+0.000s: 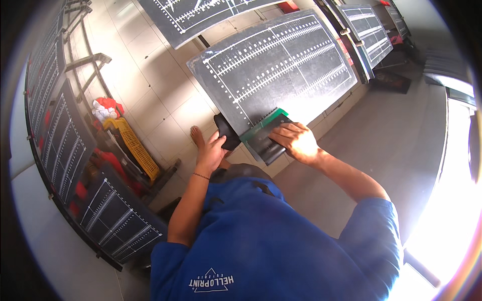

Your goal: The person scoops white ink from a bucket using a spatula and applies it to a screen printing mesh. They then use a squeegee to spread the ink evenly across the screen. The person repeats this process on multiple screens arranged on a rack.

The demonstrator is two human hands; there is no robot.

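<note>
A dark board [281,60] with white ruled grid lines lies tilted in front of me. At its near edge, my right hand [295,142] is closed on a squeegee [266,139] with a dark body and a green blade. The blade lies along the board's near edge, and I cannot tell whether it presses on the surface. Just left of that corner, my left hand [213,150] grips a black, soft-looking piece [227,131], perhaps cloth. Its exact kind does not show. The fingertips of my right hand are partly lost in glare.
More gridded boards stand on metal frames ahead [206,15], at the far right [369,32] and along the left [63,145]. A yellow plastic crate [133,145] sits on the tiled floor to the left, with red and white cloth [106,108] beside it. Strong light enters at the right.
</note>
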